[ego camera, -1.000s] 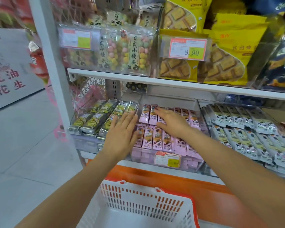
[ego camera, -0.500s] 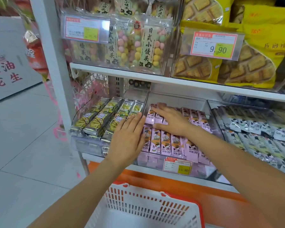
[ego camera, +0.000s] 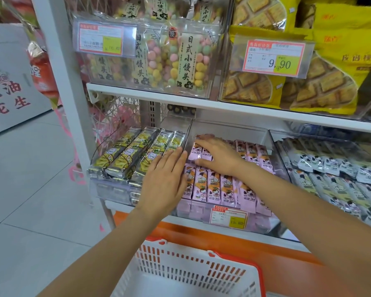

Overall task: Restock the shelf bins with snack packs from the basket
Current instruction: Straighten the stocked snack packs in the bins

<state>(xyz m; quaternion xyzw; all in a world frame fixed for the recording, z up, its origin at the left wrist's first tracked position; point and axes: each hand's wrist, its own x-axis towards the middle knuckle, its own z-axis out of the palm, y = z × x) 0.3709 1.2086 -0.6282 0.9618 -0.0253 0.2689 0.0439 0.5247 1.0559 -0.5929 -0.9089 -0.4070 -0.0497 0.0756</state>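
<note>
Left grip [ego camera: 165,181] apart: fingers straight and close together, palm down, lying across the left edge of the clear middle bin [ego camera: 229,130], between the yellow snack packs [ego camera: 124,155] and the pink snack packs [ego camera: 210,186]. Right grip [ego camera: 220,154] apart: fingers spread flat, pressing on the rear row of pink snack packs near the bin's back left corner. Front row stands in line behind the price tag [ego camera: 228,217]. White basket [ego camera: 180,266], red-rimmed, sits below the shelf's front edge.

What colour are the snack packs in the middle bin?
The snack packs are pale lilac-pink with orange panels, clearest in the head view.
</note>
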